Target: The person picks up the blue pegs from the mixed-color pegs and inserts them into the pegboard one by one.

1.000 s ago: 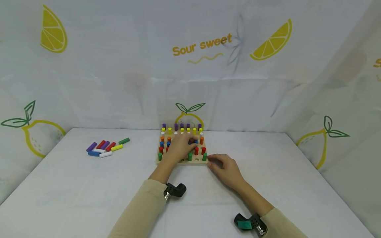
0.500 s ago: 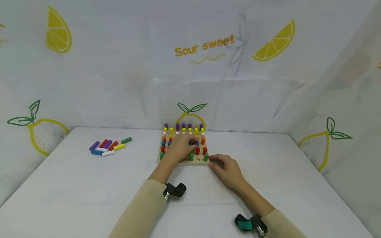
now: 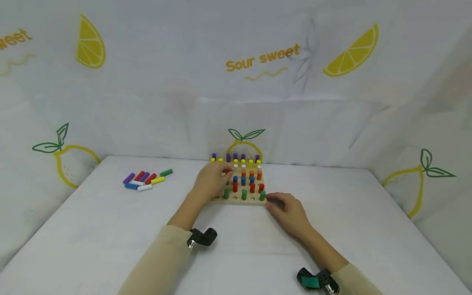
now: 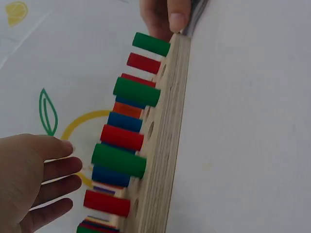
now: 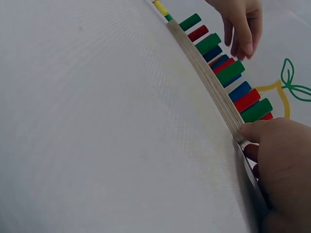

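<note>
A wooden pegboard [image 3: 237, 201] stands on the white table, with rows of coloured pegs upright in it. Over its left part hovers my left hand [image 3: 211, 180], fingers loosely bent. In the left wrist view nothing lies between those fingers, which are apart from the green peg [image 4: 119, 160] and its neighbours. My right hand [image 3: 291, 213] holds the board's near right corner. Its thumb [image 5: 255, 130] is on the front edge in the right wrist view, with the other fingers round the side, partly hidden. Pegs behind my left hand are covered in the head view.
Loose pegs in several colours lie in a pile left of the board, among them a green peg [image 3: 166, 172], a yellow peg [image 3: 157, 180] and a blue peg [image 3: 131, 186]. A lemon-print white curtain [image 3: 166, 123] rises behind the table.
My left hand has drawn back to the left from the middle of the board, uncovering blue, red and orange pegs. The right hand stays at the corner. The head view has turned slightly left.
</note>
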`<act>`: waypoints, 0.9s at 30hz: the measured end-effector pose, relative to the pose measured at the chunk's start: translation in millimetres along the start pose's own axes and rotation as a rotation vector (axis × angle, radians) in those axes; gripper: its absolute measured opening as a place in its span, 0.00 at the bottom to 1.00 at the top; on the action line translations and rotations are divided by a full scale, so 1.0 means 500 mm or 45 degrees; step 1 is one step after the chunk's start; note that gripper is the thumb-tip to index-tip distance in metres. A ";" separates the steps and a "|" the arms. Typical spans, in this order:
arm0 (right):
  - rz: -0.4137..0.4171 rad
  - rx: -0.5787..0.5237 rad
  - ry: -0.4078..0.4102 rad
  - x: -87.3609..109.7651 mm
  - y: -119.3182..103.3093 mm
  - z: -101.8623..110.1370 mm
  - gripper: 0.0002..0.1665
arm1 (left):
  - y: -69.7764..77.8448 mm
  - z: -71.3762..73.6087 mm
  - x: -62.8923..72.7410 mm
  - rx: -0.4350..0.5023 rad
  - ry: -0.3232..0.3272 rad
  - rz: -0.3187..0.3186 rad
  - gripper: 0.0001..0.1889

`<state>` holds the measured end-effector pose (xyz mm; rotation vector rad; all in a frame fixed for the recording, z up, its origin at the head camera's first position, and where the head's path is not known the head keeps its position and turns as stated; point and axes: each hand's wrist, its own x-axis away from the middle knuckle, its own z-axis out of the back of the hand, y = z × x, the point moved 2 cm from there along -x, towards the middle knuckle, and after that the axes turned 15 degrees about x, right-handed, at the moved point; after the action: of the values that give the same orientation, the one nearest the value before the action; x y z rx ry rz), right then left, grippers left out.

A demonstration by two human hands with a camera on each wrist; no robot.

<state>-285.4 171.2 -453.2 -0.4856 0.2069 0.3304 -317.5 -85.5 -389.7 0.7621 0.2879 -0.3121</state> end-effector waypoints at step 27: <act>-0.017 0.000 -0.026 -0.002 -0.001 -0.002 0.19 | -0.240 0.332 0.134 -0.275 -0.119 0.340 0.15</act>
<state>-286.2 170.0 -453.5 -0.4830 0.1835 0.3226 -278.2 -296.9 -374.7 0.5623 0.1261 -0.0619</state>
